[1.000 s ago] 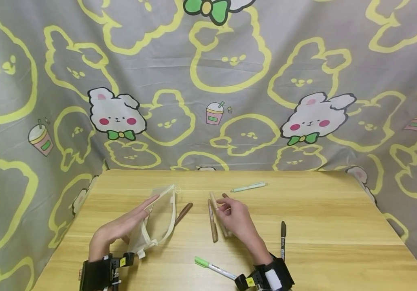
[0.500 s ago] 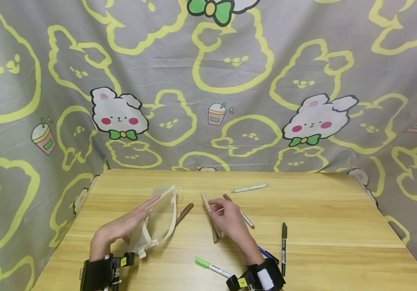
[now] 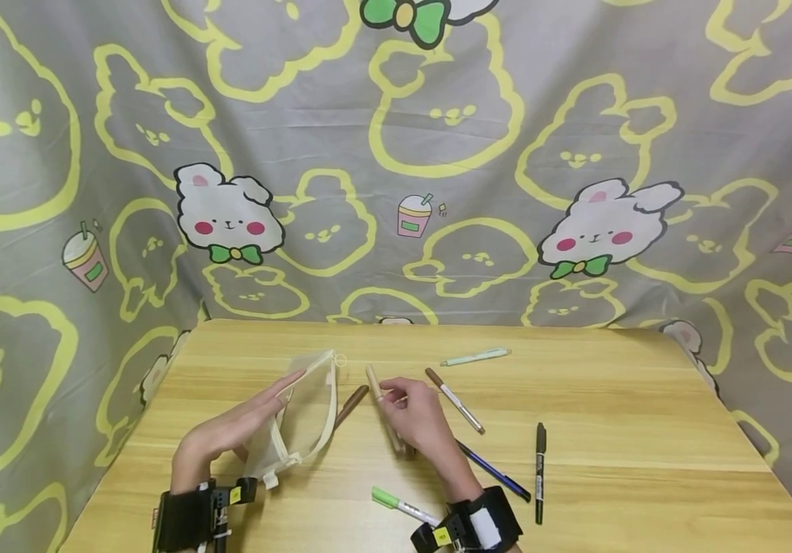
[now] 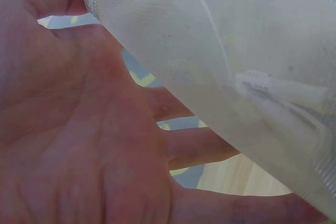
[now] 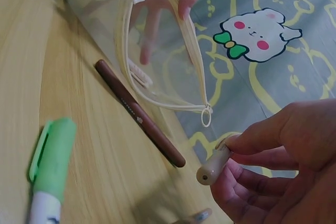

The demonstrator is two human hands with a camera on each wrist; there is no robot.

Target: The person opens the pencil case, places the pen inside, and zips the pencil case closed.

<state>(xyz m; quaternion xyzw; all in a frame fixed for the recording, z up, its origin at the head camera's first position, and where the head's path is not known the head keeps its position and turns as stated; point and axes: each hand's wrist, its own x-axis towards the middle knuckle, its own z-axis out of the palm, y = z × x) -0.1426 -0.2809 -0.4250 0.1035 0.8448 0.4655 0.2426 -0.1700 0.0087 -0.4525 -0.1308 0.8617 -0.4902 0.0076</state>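
Leftward goes the right hand (image 3: 412,415), sliding across from where it sat a second ago, and the beige pen (image 3: 373,379) rides along with it! Look what that uncovers: the brown-capped marker (image 3: 461,407), mostly masked by the hand a second ago, now lies in full view, and the blue pen (image 3: 495,472) shows behind the wrist too.

Over on the other side, the left hand (image 3: 246,421) stays put at the mesh pouch (image 4: 173,35), and the mouth of that pouch gapes toward the incoming pen. Fingers on the left are spread and fairly straight, lying against the mesh; whether the thumb nips the edge, I cannot tell. On the right, it's a pinch: thumb and fingertips on the beige pen, its rounded end poking out toward the wrist camera.

So the gap between pen and pouch is shrinking, but the pen is clearly outside, near the zip ring (image 5: 206,116) and not touching the rim. A judgement on the run: pen and opening need lining up, and the soft rim could fold if bumped.

Just beside the pouch sits the dark brown pen (image 5: 139,114), flat on the table (image 3: 644,430), unmoved. Something pale shows through the mesh, too blurred to name.
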